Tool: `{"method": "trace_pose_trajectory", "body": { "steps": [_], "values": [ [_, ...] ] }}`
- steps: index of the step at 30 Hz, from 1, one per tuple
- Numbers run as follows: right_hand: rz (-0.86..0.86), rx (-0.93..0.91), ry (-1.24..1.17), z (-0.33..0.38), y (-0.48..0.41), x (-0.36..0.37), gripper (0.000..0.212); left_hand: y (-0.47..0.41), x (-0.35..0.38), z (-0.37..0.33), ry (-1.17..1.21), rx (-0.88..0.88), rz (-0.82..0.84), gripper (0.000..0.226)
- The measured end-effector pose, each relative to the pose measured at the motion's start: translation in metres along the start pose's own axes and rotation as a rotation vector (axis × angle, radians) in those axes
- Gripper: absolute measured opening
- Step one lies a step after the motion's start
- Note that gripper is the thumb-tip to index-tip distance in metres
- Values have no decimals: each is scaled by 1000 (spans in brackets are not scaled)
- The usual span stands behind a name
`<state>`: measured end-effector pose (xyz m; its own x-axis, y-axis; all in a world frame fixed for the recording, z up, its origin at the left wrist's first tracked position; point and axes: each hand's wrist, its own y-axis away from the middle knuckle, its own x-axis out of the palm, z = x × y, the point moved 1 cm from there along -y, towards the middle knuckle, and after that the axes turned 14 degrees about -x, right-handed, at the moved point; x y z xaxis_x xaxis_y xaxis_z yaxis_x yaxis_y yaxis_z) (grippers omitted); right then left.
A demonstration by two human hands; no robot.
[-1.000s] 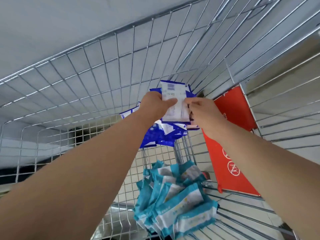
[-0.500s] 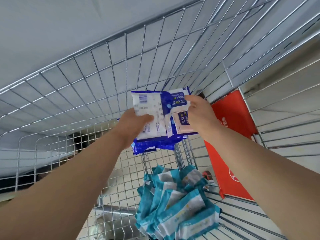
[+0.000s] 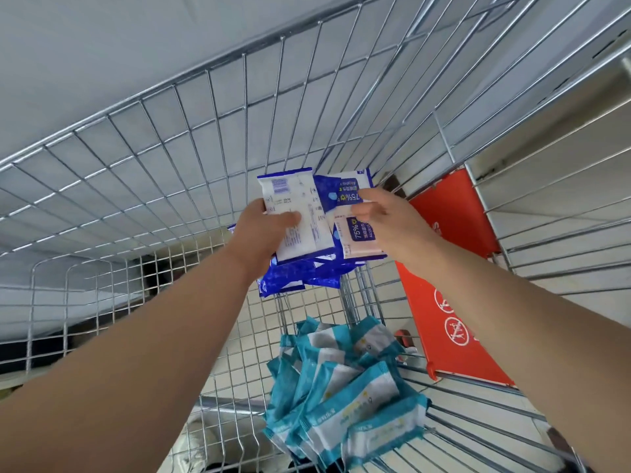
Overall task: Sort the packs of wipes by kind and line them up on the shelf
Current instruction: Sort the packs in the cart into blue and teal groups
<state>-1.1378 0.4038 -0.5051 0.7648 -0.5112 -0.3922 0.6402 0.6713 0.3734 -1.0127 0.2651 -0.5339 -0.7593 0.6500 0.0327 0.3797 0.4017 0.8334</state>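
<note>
Sorting seems in hand: our left grip (image 3: 269, 233) clamps a flat blue plastic wipes pack (image 3: 300, 199), white back up. Our right grip (image 3: 392, 220) pinches a blue-and-pink pack (image 3: 358, 233) just beside it, above the dark-blue heap (image 3: 297, 278). Next, we likely square both on the wire shelf (image 3: 170, 165).

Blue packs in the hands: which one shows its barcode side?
The barcode pack in the left hand: its white back faces the camera; the 75% pack in the right hand shows its printed front.
</note>
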Motion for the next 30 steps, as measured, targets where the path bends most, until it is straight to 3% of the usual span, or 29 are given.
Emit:
{"method": "trace_pose_trajectory", "body": {
  "steps": [3, 7, 11, 15, 20, 25, 28, 30],
  "values": [
    [-104, -5, 81, -13, 16, 2, 27, 0, -1, -1, -20, -40, -2, 18],
    [-29, 25, 142, -26, 28, 17, 24, 3, -13, 5, -53, -60, -1, 21],
    [-42, 118, 18, -29, 21, 29, 26, 6, -19, 13, -87, -58, 44, 34],
    [-69, 219, -97, -35, 14, 41, 35, 7, -22, 17, -86, -31, 52, 30],
    [-150, 227, -232, -35, 18, 41, 23, 3, -25, 16, -44, -48, 12, 23],
    [-269, 197, -228, -34, 14, 47, 49, 1, -30, 14, -47, -54, 15, 27],
    [-336, 219, -258, -32, 10, 52, 76, 1, -31, 14, -108, -39, 33, 32],
    [-331, 230, -270, -33, 6, 54, 62, 0, -30, 14, -147, -32, 35, 36]
  ]
}}
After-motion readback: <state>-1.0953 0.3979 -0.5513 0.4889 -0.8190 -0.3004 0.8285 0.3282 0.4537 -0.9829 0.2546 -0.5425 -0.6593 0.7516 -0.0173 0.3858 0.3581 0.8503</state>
